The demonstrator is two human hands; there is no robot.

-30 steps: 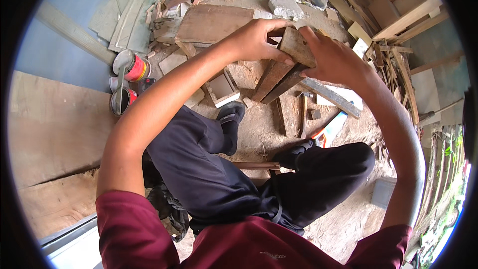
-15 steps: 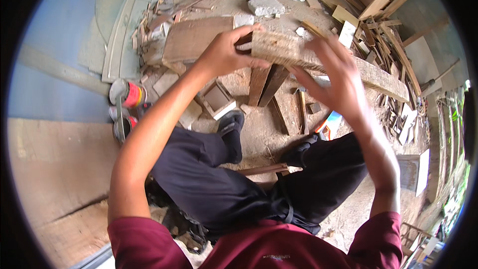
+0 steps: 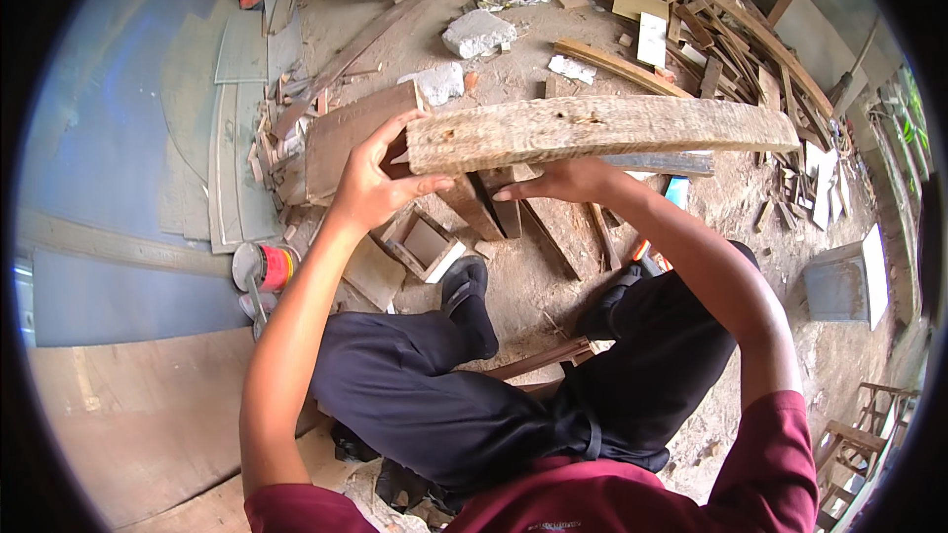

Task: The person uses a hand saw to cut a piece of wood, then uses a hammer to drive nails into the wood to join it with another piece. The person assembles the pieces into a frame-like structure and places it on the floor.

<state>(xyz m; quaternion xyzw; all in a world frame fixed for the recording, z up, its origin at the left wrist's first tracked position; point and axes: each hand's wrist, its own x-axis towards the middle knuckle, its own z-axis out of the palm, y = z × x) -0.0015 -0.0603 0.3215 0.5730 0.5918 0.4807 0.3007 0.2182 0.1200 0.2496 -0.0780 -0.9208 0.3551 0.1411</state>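
From where I stand, the dusty floor (image 3: 528, 306) takes up most of the view, with a blue wall (image 3: 128, 286) rising along the left side of the frame and a brown plywood sheet (image 3: 148, 415) below it at lower left. A heap of scrap wood (image 3: 760, 39) sprawls across the upper right. The rough, weathered plank (image 3: 612, 128) is raised above the floor, lying nearly level from just left of the centre toward the right, its broad face marked by dark knots or holes. Behind its left end sits a flat brown board (image 3: 341, 133). Over at the right edge stands a grey container (image 3: 839, 286) with a pale side. The left hand (image 3: 380, 173) grips the plank's left end, thumb along the lower edge and fingers bent around the end. The right hand (image 3: 583, 181) is at the lower edge near the middle, thumb stretched leftward; its other fingers are hidden, so I can't tell whether they are closed on the wood. Smaller still are an open wooden box (image 3: 444, 263) below the left hand, a pale concrete lump (image 3: 479, 35) at upper centre, and a red-banded can (image 3: 273, 266) at left.
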